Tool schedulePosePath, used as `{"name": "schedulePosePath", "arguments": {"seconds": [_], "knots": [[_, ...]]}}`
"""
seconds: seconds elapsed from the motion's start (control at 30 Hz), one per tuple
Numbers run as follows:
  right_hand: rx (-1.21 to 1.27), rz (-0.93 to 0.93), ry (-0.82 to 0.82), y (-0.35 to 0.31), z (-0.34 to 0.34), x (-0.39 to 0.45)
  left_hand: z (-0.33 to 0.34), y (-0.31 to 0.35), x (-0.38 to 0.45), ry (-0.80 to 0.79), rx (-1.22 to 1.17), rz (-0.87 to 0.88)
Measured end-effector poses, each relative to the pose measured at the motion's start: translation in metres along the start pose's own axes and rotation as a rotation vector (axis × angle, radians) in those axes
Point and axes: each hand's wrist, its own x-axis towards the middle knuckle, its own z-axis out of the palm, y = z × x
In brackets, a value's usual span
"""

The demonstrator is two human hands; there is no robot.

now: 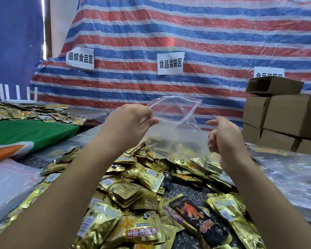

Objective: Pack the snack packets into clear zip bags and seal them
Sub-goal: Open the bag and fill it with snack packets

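A clear zip bag [174,133] hangs in the air above a heap of gold snack packets [133,178], its mouth gaping open toward the top. My left hand [131,121] pinches the bag's left rim between thumb and fingers. My right hand [224,133] is at the bag's right side with the fingers curled and the forefinger pointing left; whether it grips the plastic is unclear. The bag looks empty. A black packet [197,218] with a red picture lies among the gold ones near the front.
Stacked cardboard boxes [285,119] stand at the right. Clear plastic sheets or bags [291,178] lie right of the heap, with more at the left [9,180]. A green cloth [31,133] and further packets [34,114] are at the far left. A striped tarpaulin [187,36] with paper signs hangs behind.
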Motion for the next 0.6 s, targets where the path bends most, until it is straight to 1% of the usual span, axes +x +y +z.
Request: {"name": "schedulePosePath", "arguments": {"seconds": [0.07,0.13,0.2,0.27,0.33,0.37,0.43,0.6], "knots": [[-0.069,0.003,0.075,0.008,0.002,0.002,-0.005,-0.005,0.001,0.011,0.020,-0.021],[-0.185,0.026,0.058,0.021,0.005,0.004,-0.008,-0.008,0.002,0.032,0.022,-0.036],[-0.363,0.057,-0.078,0.039,0.014,0.003,-0.011,-0.009,0.002,0.050,0.019,-0.045],[-0.619,0.058,-0.301,0.057,0.028,-0.003,-0.012,-0.009,0.002,0.055,0.019,-0.059],[-0.873,-0.025,-0.511,0.072,0.044,-0.008,-0.012,-0.008,0.002,0.049,0.023,-0.070],[-0.929,-0.075,-0.577,0.077,0.053,-0.010,-0.011,-0.007,0.002,0.043,0.024,-0.073],[-0.940,-0.135,-0.648,0.084,0.073,-0.014,-0.010,-0.006,0.002,0.023,0.013,-0.069],[-1.060,-0.208,-0.654,0.104,0.118,-0.012,-0.006,-0.004,0.002,-0.035,0.017,-0.039]]}}
